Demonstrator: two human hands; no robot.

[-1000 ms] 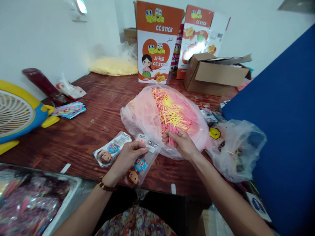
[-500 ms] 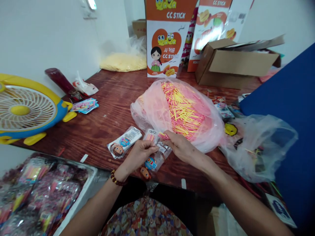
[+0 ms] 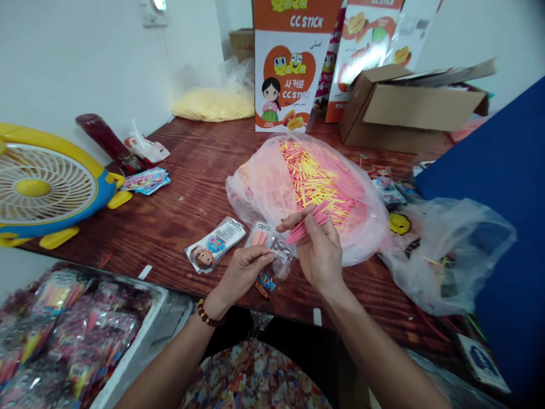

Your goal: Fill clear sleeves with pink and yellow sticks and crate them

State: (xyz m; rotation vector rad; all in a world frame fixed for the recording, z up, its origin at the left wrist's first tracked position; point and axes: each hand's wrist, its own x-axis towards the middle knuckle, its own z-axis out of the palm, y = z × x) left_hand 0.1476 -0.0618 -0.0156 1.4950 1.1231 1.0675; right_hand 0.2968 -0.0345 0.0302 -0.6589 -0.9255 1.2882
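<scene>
A bundle of thin pink sticks (image 3: 307, 222) lies in my right hand (image 3: 320, 250), held between thumb and fingers just in front of the big bag. My left hand (image 3: 243, 267) pinches the edge of a small clear packet (image 3: 281, 258) with a printed cartoon label. Behind that packet, another small packet (image 3: 259, 234) with pink and yellow sticks inside rests on the table. To the left lies a stack of flat printed packets (image 3: 215, 244). The large translucent bag (image 3: 264, 182) stands open, heaped with pink and yellow sticks (image 3: 313, 182).
A yellow and blue fan (image 3: 46, 182) stands at the left. Below it, a white foam box (image 3: 157, 307) holds many filled packets. Printed cartons (image 3: 283, 74) and an open cardboard box (image 3: 417, 108) stand at the back. A crumpled plastic bag (image 3: 455, 250) sits beside a blue panel (image 3: 502, 199).
My right hand has moved up and away from the small packet and turned, so the pink sticks now show in it. My left hand stays nearly in place with the packet.
</scene>
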